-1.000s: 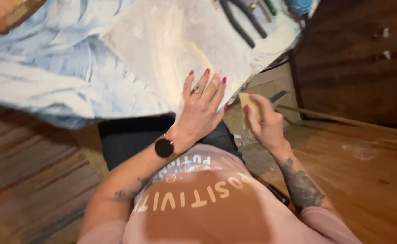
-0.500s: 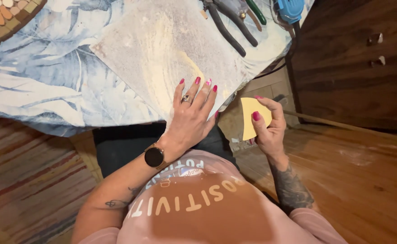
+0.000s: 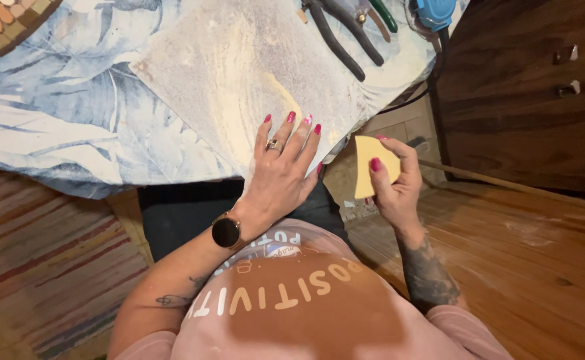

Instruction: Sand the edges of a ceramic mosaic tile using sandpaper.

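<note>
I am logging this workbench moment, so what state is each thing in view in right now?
Left hand: flat, fingers spread, pressing on the dusty grey square slab.
Right hand: shut on the yellow curved-edge tile piece, held off the table edge.
Dusty grey square slab: lying flat on the blue leaf-print tablecloth.
Black-handled pliers: lying on the table, untouched.

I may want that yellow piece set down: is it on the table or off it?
Off it: the right hand holds the yellow piece beside the table edge, above the floor.
</note>
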